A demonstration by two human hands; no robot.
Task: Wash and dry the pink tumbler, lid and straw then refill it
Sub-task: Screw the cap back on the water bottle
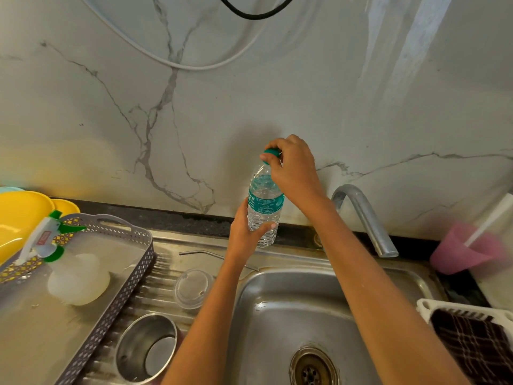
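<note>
Forearms (388, 301) raised over sink (291, 309), left hand (244, 232) grip clamped round water bottle (263, 202), right hand (294, 168) pinching teal cap (271, 153)

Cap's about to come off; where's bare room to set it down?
Bare: the sink basin around the drain, and the rim strip between straw and tap. Crowded: the drainboard, with tumbler, lid and straw.

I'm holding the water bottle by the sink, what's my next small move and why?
Probably twist the green cap off: your right hand pinches it, your left hand grips the bottle, and the tumbler sits open on the drainboard.
</note>
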